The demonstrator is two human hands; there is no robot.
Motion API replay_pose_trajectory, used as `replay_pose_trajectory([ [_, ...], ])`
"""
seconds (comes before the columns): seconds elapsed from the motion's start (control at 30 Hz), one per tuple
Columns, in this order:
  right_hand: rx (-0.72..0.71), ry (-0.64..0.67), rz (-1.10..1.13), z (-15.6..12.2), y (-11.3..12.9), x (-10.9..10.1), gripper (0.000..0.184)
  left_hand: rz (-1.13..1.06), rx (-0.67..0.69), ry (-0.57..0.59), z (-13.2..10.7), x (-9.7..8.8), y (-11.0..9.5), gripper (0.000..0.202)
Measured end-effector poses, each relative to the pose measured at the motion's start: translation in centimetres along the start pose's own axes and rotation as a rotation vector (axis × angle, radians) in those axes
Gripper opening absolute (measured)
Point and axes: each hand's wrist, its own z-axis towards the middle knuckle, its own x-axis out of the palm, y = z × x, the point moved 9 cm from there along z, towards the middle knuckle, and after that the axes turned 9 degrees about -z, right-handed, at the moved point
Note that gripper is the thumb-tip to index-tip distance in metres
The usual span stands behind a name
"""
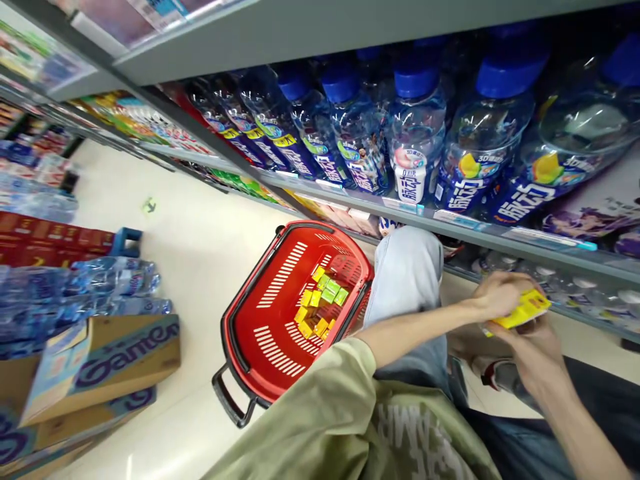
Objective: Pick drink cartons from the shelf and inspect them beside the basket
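Note:
Both my hands meet low at the right, in front of a bottom shelf. My left hand (500, 293) is closed over the top of a small yellow carton (525, 310). My right hand (533, 350) grips the same carton from below. A red shopping basket (250, 313) stands on the floor to my left, with several small yellow and green cartons (320, 303) lying inside it. My knee in light jeans (407, 273) rises between the basket and my hands.
A shelf of blue-capped drink bottles (415, 133) runs above my hands, with price tags (545, 237) along its edge. At left stand cardboard boxes (100, 360) under shrink-wrapped water bottles (75, 293). A pale floor aisle (200, 240) stretches away.

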Motion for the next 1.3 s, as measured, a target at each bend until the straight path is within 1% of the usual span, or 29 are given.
replay_pose_trajectory([
  [0.07,-0.095,-0.098,-0.161,-0.2,1.0,-1.0,0.085,-0.281,-0.022,0.01,0.5,-0.6,-0.4,0.021],
  [0.1,-0.163,-0.16,-0.26,-0.6,1.8,-1.4,0.09,-0.431,-0.053,0.036,0.5,-0.6,-0.5,0.023],
  [0.13,-0.272,-0.225,-0.36,-1.1,3.1,-1.7,0.09,-0.565,-0.094,0.074,0.4,-0.5,-0.8,0.026],
  [0.2,-0.53,-0.321,-0.524,-2.7,5.9,-1.3,0.082,-0.732,-0.154,0.143,-0.2,-0.3,-1.4,0.032],
  [0.23,-0.648,-0.341,-0.572,-3.5,7.1,-0.8,0.076,-0.772,-0.149,0.147,-0.5,-0.5,-1.9,0.033],
  [0.27,-0.741,-0.344,-0.596,-4.2,7.9,-0.3,0.07,-0.802,-0.129,0.135,-0.8,-0.9,-2.3,0.032],
  [0.33,-0.84,-0.32,-0.616,-4.9,8.9,0.6,0.061,-0.849,-0.1,0.102,-1.3,-1.6,-2.7,0.03],
  [0.4,-0.846,-0.289,-0.613,-4.9,9.2,1.1,0.057,-0.859,-0.086,0.06,-1.6,-2.0,-2.6,0.03],
  [0.5,-0.802,-0.246,-0.576,-4.5,9.3,1.3,0.056,-0.82,-0.051,0.024,-1.7,-2.3,-2.8,0.032],
  [0.8,-0.775,-0.23,-0.517,-3.6,9.1,1.0,0.058,-0.746,0.01,0.005,-1.1,-2.2,-3.2,0.028],
  [1.0,-0.748,-0.177,-0.454,-3.0,9.0,0.7,0.058,-0.661,0.067,-0.034,-1.0,-2.4,-3.5,0.022],
  [1.1,-0.685,-0.148,-0.45,-2.6,8.8,0.7,0.059,-0.646,0.097,-0.03,-0.9,-2.5,-3.7,0.022],
  [1.3,-0.502,-0.087,-0.418,-1.8,7.7,0.7,0.059,-0.603,0.151,0.016,-1.1,-2.2,-4.1,0.027],
])
